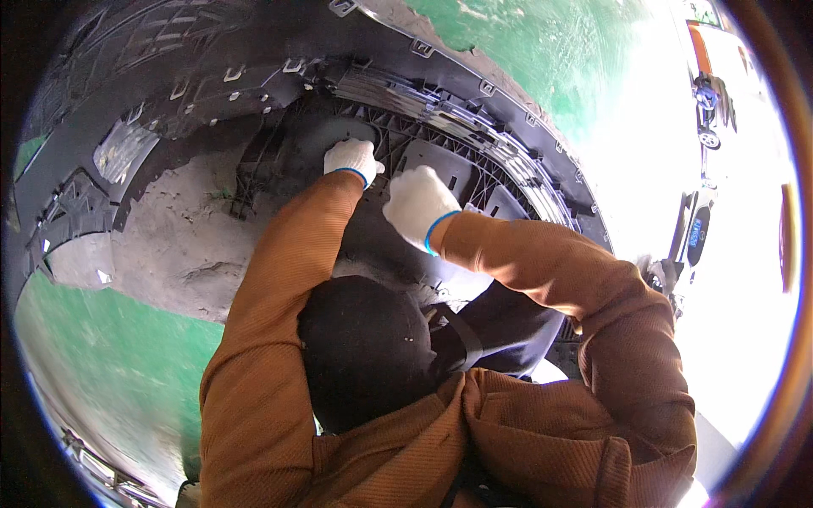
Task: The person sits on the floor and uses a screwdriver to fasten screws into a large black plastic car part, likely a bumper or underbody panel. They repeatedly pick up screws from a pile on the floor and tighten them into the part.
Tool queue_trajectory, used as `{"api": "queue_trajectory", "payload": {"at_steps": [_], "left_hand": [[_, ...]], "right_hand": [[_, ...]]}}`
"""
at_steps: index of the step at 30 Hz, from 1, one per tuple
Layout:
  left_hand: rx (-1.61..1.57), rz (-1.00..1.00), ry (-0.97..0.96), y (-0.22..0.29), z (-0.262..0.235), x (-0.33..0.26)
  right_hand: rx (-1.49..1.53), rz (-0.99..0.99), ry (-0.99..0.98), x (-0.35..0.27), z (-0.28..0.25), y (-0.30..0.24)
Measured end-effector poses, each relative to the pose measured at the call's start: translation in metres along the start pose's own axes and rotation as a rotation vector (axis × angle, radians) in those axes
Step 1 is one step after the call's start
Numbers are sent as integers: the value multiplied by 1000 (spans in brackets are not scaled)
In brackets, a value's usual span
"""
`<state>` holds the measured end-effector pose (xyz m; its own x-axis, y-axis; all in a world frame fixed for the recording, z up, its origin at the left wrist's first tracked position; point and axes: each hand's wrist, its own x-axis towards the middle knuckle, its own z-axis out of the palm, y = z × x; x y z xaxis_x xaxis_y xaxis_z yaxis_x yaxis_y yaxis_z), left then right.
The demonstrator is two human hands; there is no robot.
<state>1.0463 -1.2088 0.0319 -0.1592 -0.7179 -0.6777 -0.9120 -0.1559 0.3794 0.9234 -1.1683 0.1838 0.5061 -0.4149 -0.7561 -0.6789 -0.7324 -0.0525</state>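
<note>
A large black car bumper (pixel 279 51) lies before me, its inner side with ribs and clips facing up. My left hand (pixel 351 161), in a white knit glove, is closed over the bumper's dark middle part. Just right of it and nearer to me, my right hand (pixel 419 207), also gloved in white, makes a fist. Whatever the fingers of either hand hold is hidden. The hands are close together but apart. Beyond them runs the slatted grille section (pixel 474 127), and beside my right hand a ribbed grey plate (pixel 436 161).
My bent knee in black trousers (pixel 364 347) is close below my hands. A dusty grey surface (pixel 182 229) shows inside the bumper's left curve. Green floor (pixel 525 42) lies around it. At the far right, dark vehicle-like objects (pixel 699 229) stand in glaring light.
</note>
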Motion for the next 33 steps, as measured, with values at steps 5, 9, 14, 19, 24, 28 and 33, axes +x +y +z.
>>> {"api": "queue_trajectory", "payload": {"at_steps": [5,9,14,19,24,28,33], "left_hand": [[24,9,20,2,4,5],[25,34,9,1,5,7],[22,22,24,0,6,1],[11,28,-8,0,2,4],[-7,72,38,-1,9,5],[23,73,20,5,4,3],[44,54,4,-1,4,4]], "right_hand": [[500,-91,273,31,83,23],[1339,166,20,19,55,35],[-23,-28,-110,-2,15,7],[1073,197,231,0,56,23],[124,-12,35,13,36,28],[177,10,247,23,77,1],[317,-350,163,42,46,38]]}}
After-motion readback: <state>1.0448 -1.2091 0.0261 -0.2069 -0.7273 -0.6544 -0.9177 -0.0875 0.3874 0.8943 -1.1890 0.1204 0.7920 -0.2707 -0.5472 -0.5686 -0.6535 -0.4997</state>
